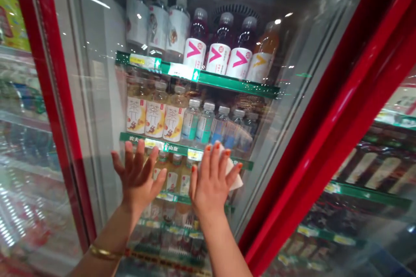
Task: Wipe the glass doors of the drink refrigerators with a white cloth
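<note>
My left hand (138, 177) is raised in front of the glass door (107, 108), fingers spread; I cannot tell whether it touches the glass. To its right, my right hand (210, 181) is laid flat toward the same pane, with orange-painted nails. Under its palm and outer fingers it holds a white cloth or tissue (236, 179) against the door; most of that piece is hidden. Behind the glass, tea bottles (154, 114) with white and yellow labels and small clear bottles (206, 123) stand on a green-edged shelf (177, 149). A gold bangle (105, 252) circles my left wrist.
Red door frames (325, 138) border the pane on the right and left. On the upper shelf stand dark purple drink bottles (219, 45) and white-labelled bottles (177, 26). More stocked shelves (370, 192) continue to the right. Reflected lights streak the glass.
</note>
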### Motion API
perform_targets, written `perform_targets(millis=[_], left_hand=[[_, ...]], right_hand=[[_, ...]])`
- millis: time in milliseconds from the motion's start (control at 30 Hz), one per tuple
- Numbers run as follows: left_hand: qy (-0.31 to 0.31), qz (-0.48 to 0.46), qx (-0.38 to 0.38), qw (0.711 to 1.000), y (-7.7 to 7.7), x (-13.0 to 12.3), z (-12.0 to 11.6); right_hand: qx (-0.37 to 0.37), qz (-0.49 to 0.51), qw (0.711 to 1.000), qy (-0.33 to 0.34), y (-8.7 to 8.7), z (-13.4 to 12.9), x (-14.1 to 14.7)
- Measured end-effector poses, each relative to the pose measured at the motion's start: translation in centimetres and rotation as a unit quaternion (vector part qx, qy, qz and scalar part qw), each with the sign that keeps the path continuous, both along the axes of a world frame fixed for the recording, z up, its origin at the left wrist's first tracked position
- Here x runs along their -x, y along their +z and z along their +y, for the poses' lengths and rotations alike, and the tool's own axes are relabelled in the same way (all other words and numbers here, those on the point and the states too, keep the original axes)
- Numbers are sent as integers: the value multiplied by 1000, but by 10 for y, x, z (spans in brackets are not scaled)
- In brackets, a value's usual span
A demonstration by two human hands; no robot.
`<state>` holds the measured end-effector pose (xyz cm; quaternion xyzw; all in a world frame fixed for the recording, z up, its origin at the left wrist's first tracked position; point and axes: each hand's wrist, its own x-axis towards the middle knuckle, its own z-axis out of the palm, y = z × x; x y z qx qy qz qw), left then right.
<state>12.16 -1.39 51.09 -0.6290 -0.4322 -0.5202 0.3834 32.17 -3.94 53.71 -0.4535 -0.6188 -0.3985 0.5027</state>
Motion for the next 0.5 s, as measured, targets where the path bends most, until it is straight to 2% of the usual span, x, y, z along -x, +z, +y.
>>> perform_targets(millis=[67,100,167,200,267,333,400,433,500], left_hand=[[2,7,5,1000,1,6,-5],[0,12,12,1000,1,11,-7],[-6,4,17,1000,1,29,-10],[-10,-10,16,1000,0,39,-10],[-21,-43,17,999,-4,59,-6],[-33,-61,19,997,-8,72,2],[-47,-58,24,997,-11,76,10],[-52,-57,21,997,-13,76,13],[-59,-53,25,996,-14,75,16]], right_hand=[[17,-67,997,24,-23,-5,10],[21,-84,996,24,-36,-8,5],[20,-46,999,-15,-54,-12,-19],[16,6,999,-46,-55,-13,-33],[7,120,988,-101,-41,-9,-54],[0,173,977,-121,-14,-2,-49],[0,145,982,-122,7,5,-17],[3,112,987,-119,10,8,4],[12,34,994,-107,-1,10,40]])
